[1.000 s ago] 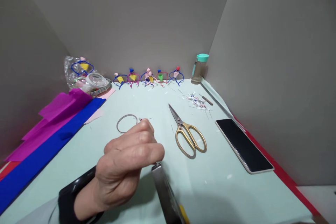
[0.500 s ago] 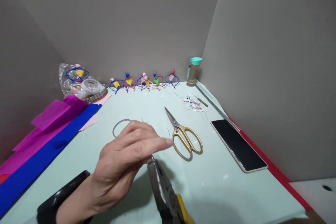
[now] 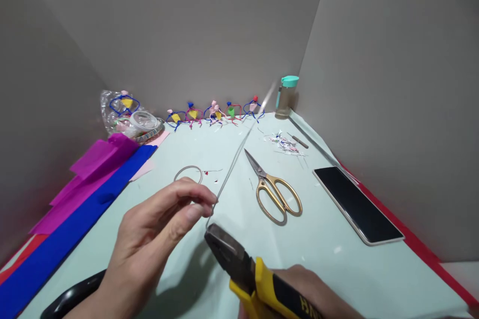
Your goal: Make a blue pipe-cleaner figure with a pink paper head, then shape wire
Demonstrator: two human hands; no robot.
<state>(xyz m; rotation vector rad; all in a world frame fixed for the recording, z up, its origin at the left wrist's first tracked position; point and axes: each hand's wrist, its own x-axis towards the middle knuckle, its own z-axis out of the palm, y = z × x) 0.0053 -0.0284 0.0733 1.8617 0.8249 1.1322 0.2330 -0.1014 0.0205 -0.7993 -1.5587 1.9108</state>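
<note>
My left hand has its thumb and fingertips drawn together at a thin metal wire, pinching it near its lower end. Doubled, the wire slants up and to the right, its far end blurred. The wire's lower end meets the jaw tips of a pair of pliers, which have yellow and black handles. My right hand is closed around those handles, partly hidden behind them. Beyond the pliers lie gold-handled scissors with the blades pointing away. A wire ring rests on the table just past my left hand.
Several small wire figures stand along the back wall. At the back right are a bottle, a scrap pile and a small tool. A phone lies right; blue and purple paper lie left.
My left hand has turned, so the thumb and the wire now show. The pliers have swung so the handles and my right hand are visible. The view has shifted slightly left.
</note>
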